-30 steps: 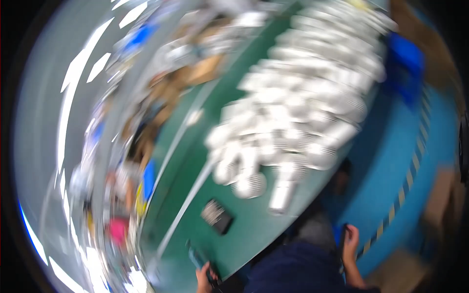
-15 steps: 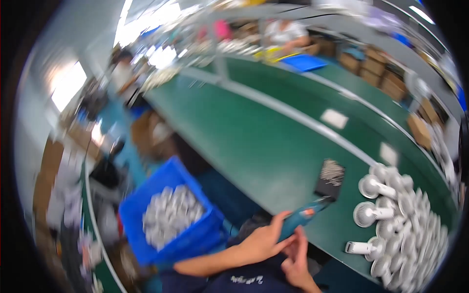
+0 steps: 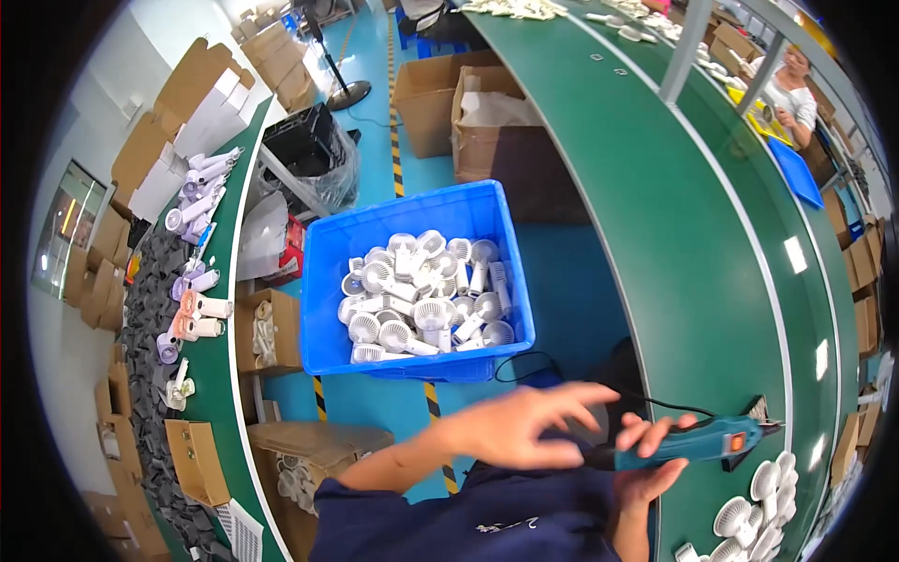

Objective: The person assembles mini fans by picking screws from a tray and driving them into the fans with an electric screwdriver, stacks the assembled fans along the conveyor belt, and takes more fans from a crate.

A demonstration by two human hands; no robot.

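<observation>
My right hand (image 3: 646, 473) grips a teal corded electric screwdriver (image 3: 688, 444), its tip pointing right over the green bench. My left hand (image 3: 529, 426) hovers in the air beside the tool's rear end, fingers spread, with nothing in it. Behind the tool's front lies a dark tray (image 3: 755, 412) of small screws, mostly hidden. Several white handheld fans (image 3: 763, 510) lie piled on the bench at the lower right. In front of me a blue bin (image 3: 323, 309) holds many more white handheld fans (image 3: 431, 314).
A green workbench (image 3: 665, 244) runs along the right, a second bench (image 3: 245, 412) along the left with purple and pink fans (image 3: 192, 309). Cardboard boxes (image 3: 431, 103) and a black stand (image 3: 348, 94) are on the blue floor. A co-worker (image 3: 791, 98) sits across the right bench.
The view has swung left, bringing the blue bin to the middle. My left hand has come off the screwdriver, and my right hand now holds it.
</observation>
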